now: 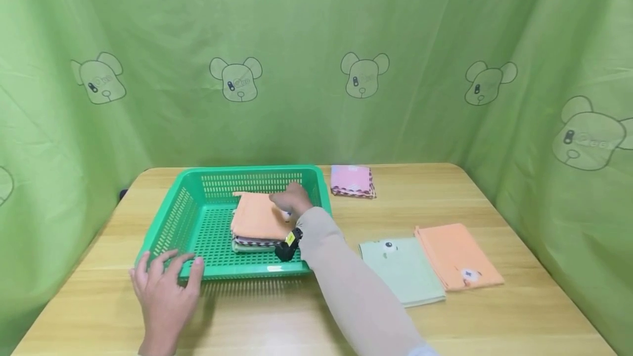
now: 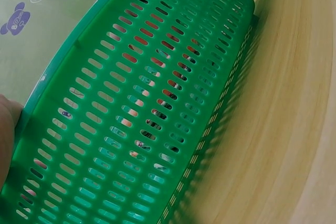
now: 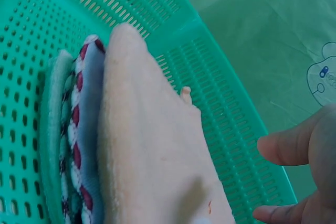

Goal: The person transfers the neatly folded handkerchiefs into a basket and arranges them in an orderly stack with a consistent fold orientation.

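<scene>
I am hovering released right hand over stacked orange cloth; resting relaxed left hand on green basket, which is separating right hand from pink cloth.

Basket glossy plastic; towels fuzzy cloth; table wood.

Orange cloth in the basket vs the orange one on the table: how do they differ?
Place: basket cloth tops a stack in the green basket; table cloth lies beside a green cloth.
Hands: right hand is over the basket cloth; no hand is at the table cloth.
Print: basket cloth's is partly hidden; table cloth's is in plain view.
Both: orange, folded.
</scene>
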